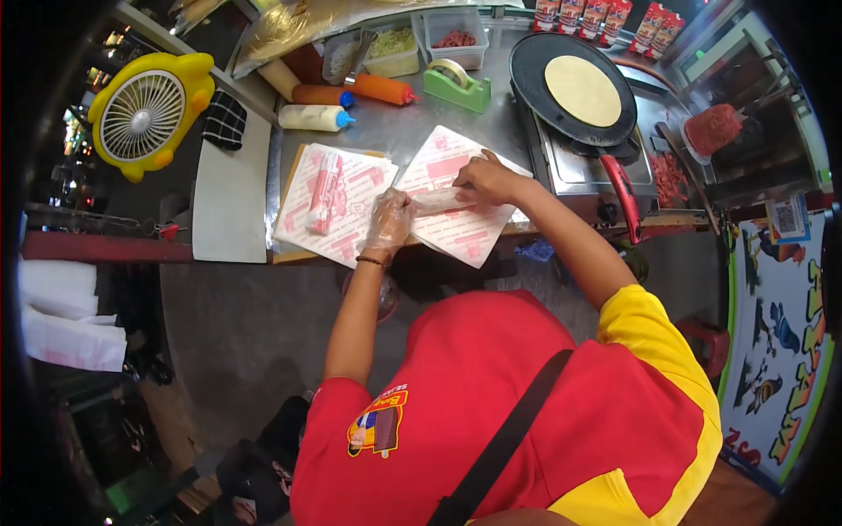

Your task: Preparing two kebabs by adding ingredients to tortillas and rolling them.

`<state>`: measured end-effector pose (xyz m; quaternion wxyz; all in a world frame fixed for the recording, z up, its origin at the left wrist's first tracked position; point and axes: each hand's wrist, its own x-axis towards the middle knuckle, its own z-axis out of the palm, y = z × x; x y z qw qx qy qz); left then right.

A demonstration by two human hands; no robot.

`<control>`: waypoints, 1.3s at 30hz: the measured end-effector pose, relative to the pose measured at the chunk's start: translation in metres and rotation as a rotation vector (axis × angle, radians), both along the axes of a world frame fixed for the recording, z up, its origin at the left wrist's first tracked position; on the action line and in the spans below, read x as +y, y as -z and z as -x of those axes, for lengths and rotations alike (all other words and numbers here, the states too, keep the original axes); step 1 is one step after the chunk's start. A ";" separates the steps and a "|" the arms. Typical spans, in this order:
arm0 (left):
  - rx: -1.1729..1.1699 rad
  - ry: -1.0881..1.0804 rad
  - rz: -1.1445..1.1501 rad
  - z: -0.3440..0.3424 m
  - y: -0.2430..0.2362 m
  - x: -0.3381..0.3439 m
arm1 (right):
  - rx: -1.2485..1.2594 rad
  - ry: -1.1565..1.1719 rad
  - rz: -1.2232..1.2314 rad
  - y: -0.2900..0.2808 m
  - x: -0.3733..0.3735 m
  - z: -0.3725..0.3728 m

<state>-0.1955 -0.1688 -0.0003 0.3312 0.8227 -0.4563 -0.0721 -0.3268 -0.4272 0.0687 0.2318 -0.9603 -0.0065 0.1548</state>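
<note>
My left hand (388, 221), in a clear plastic glove, is closed round the left end of a pale rolled wrap (436, 202). The roll lies across a printed paper wrapper (462, 243) on the counter. At the roll's other end my bare right hand (491, 181) has its fingers bent and pressed down on it. What is inside the roll is hidden. Left of my left hand, a finished paper-wrapped roll (325, 195) rests on another stack of printed papers (294, 219).
A round black pan (535, 74) with a red handle holds a pale flat crepe (582, 91). Behind the papers stand a green tape dispenser (458, 91), sauce bottles (314, 117) and tubs of shredded filling (392, 53). A yellow fan (140, 114) is at the left.
</note>
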 end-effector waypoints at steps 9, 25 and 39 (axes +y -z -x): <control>-0.368 -0.793 0.071 0.078 -0.002 -0.024 | -0.052 0.067 0.014 0.007 0.005 0.006; -0.438 -0.009 0.238 0.065 -0.013 -0.040 | -0.560 -0.013 0.143 0.033 0.017 0.022; -0.178 0.312 0.137 -0.019 -0.015 -0.032 | -0.350 0.001 0.115 0.015 0.007 -0.017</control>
